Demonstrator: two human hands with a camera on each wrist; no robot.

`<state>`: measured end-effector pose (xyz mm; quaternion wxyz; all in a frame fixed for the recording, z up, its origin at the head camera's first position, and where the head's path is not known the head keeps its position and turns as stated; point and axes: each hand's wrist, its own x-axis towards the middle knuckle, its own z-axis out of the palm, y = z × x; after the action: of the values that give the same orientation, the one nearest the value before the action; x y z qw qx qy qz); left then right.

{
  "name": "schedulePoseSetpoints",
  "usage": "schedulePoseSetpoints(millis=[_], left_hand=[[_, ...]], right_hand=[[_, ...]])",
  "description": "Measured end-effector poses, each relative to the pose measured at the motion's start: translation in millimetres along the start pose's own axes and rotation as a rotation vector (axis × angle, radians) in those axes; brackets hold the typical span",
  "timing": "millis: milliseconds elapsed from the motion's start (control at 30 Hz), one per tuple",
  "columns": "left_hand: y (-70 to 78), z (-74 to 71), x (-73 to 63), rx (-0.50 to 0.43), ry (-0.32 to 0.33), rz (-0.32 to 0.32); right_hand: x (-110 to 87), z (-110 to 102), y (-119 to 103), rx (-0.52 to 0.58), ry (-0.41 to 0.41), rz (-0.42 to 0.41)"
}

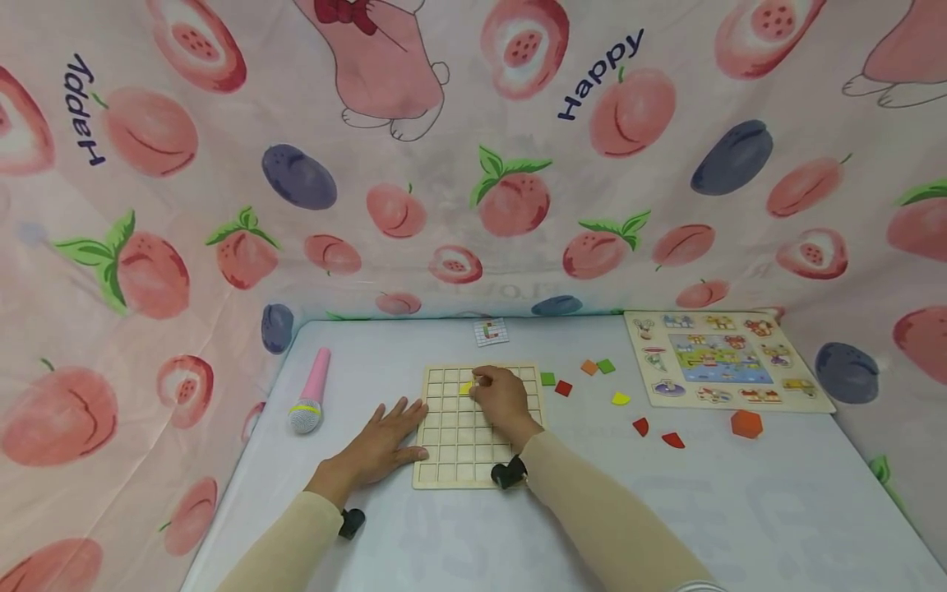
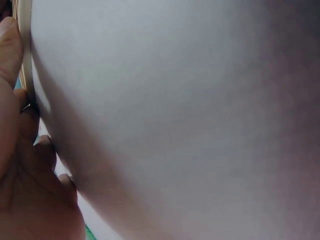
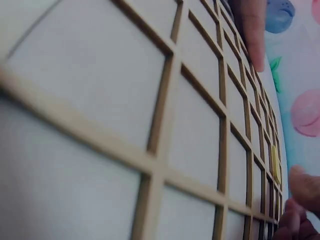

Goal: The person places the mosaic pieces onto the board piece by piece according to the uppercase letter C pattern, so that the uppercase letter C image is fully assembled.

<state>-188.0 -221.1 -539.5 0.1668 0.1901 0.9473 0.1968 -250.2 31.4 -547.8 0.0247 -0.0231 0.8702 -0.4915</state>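
A wooden grid board [image 1: 447, 473] lies flat on the white table. My left hand [image 1: 379, 444] rests along its left edge, fingers and thumb spread, with fingertips at the rim. In the left wrist view the thumb [image 2: 9, 52] is against the board's side. Over the upper part of the grid, my right hand [image 1: 503, 399] has its fingers curled and fingertips low on the cells. I cannot tell whether it pinches a piece. A yellow piece [image 1: 465, 388] sits in a cell just left of these fingertips, and the right wrist view shows the yellow piece [image 3: 275, 162] too.
Right of the board lie green [image 1: 547, 379], red [image 1: 564, 388] and orange [image 1: 588, 367] squares, and yellow [image 1: 621, 399] and red [image 1: 673, 441] quarter-round pieces. Beyond are an orange hexagonal block [image 1: 746, 424] and picture puzzle [image 1: 644, 329]. A pattern card [image 1: 491, 331] lies behind; a pink microphone [image 1: 314, 382] left.
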Motion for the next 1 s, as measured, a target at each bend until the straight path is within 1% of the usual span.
schedulePoseSetpoints(millis=[67,133,267,367,433,567,767,867,1000], left_hand=[[-0.5,1.2,-0.3,-0.007,0.01,0.009],[-0.6,1.5,-0.3,-0.007,0.006,0.008],[0.1,1.3,0.0,-0.012,0.009,0.012],[1.3,0.3,-0.2,-0.013,0.005,0.007],[1.9,-0.3,-0.7,-0.017,0.005,0.003],[3.0,-1.6,-1.4,-0.021,0.002,-0.005],[2.0,-0.8,-0.6,-0.024,0.004,-0.015],[0.5,0.6,0.6,-0.017,-0.001,-0.025],[0.5,2.0,1.0,-0.024,0.001,-0.023]], right_hand=[[0.5,-3,3,0.06,0.002,-0.008],[0.8,-8,6,0.121,0.008,-0.009],[-0.5,-23,15,0.22,0.023,-0.011],[-2.7,-39,24,0.258,0.036,-0.002],[-4.7,-51,30,0.269,0.049,0.021],[-8.6,-75,42,0.246,0.097,0.069],[-18.0,-109,57,0.192,0.162,0.1],[-22.2,-119,64,0.16,0.174,0.135],[-25.4,-122,76,0.1,0.187,0.159]])
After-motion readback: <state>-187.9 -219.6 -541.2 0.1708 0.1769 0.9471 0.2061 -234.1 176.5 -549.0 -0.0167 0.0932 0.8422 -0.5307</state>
